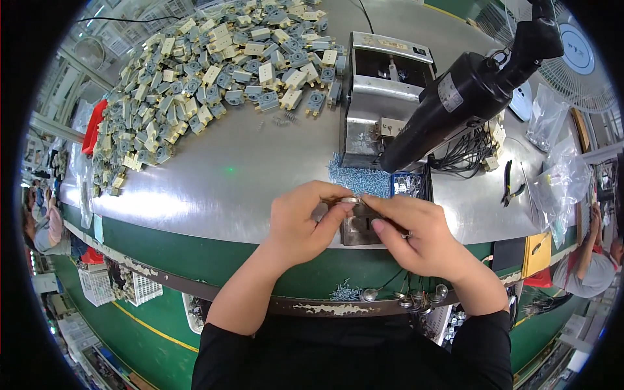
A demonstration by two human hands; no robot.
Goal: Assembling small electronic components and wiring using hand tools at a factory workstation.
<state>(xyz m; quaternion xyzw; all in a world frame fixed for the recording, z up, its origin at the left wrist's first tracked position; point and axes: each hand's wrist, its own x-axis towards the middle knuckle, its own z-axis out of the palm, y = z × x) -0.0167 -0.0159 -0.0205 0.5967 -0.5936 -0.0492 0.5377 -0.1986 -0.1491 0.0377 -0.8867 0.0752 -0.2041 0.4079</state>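
Observation:
Between the thumb and forefinger of my left hand (pixel 300 220) is a small round metal part (pixel 351 200), held over the front of the bench. My right hand (pixel 419 233) is closed just beside it, its fingertips meeting the part's right side. A bit of metal shows among the right fingers, too small to name. Below both hands lies a flat metal fixture plate (pixel 361 233) with a dark slot, partly covered by the fingers. Directly behind the hands spreads a heap of small bluish screws (pixel 357 177).
A steel machine (pixel 380 97) stands behind the screws, with a thick black cylinder (pixel 448 104) slanting across it. Grey-and-cream switch-like parts (pixel 214 71) are piled at the far left. Pliers (pixel 511 185) lie right. Round metal pieces on wires (pixel 416 299) hang near the front edge.

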